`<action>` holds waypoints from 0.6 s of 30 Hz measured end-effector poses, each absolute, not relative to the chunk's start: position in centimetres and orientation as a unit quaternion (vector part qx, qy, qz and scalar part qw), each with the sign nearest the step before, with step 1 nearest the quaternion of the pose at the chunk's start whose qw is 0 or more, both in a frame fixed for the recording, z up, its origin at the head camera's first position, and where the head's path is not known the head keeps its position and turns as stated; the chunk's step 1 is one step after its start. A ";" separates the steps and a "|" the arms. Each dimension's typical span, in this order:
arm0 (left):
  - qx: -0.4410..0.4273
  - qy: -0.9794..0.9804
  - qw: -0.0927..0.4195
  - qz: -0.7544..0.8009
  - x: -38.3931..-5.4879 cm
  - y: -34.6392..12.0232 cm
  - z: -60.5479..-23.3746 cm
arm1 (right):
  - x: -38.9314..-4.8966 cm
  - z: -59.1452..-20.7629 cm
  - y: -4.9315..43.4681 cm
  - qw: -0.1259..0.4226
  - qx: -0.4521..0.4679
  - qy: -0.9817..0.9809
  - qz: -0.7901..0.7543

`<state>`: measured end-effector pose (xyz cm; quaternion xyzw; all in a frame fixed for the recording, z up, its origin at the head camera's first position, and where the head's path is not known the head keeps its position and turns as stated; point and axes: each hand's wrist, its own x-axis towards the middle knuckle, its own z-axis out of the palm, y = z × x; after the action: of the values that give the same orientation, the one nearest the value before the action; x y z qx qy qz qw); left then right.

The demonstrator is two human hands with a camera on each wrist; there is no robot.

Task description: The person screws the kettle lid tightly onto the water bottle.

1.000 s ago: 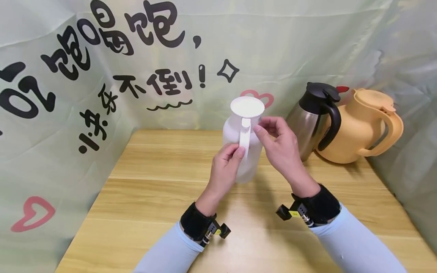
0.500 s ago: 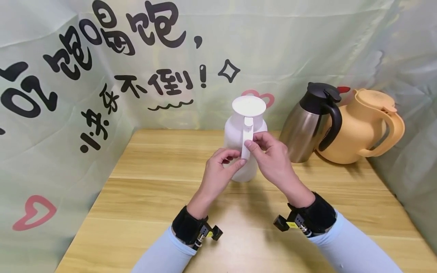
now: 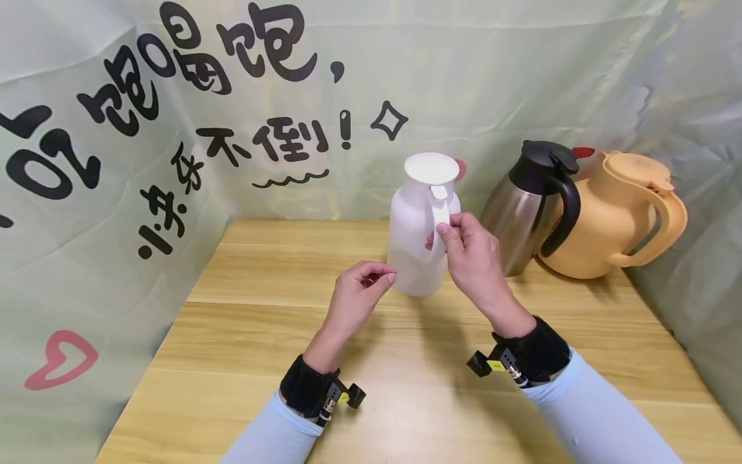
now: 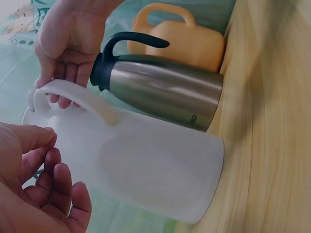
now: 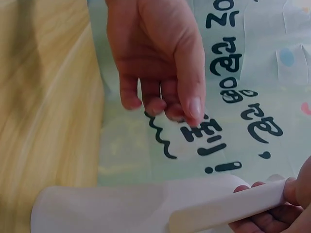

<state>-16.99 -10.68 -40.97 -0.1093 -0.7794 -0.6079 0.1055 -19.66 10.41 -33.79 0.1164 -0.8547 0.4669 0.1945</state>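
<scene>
A white thermal jug (image 3: 413, 222) with a flat round lid stands upright at the back middle of the wooden table (image 3: 261, 335). My right hand (image 3: 476, 254) grips its white handle (image 3: 438, 206), fingers curled behind and thumb on the near face. To the lower left of the jug, my left hand (image 3: 355, 293) hovers with nothing in it. Its loosely curled fingers (image 4: 62, 182) show in the left wrist view, apart from the jug. Whether the jug's base touches the tabletop is hard to tell.
A steel thermal jug (image 3: 518, 216) with a black lid and handle stands just right of the white one. Beside it is an orange-yellow jug (image 3: 603, 225). A pale cloth backdrop (image 3: 493, 71) with black lettering closes off the back and sides.
My left hand has let go of the white jug's handle and drawn away to the left. My right hand has taken hold of the handle; the jug has shifted back and slightly right, turning a little.
</scene>
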 end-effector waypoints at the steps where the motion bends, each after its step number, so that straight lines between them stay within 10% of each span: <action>1: -0.110 -0.779 0.105 -0.609 -17.0 -10.7 -41.0 | -19.8 -33.8 10.5 0.196 0.113 -0.856 0.464; 18: -0.109 -0.793 0.086 -0.593 -17.2 -11.0 -41.3 | -23.5 -33.6 13.1 0.184 0.062 -0.870 0.453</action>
<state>-17.21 -10.96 -41.34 -0.1094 -0.7933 -0.5927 0.0858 -23.47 13.14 -33.60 0.0622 -0.8699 0.4533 0.1841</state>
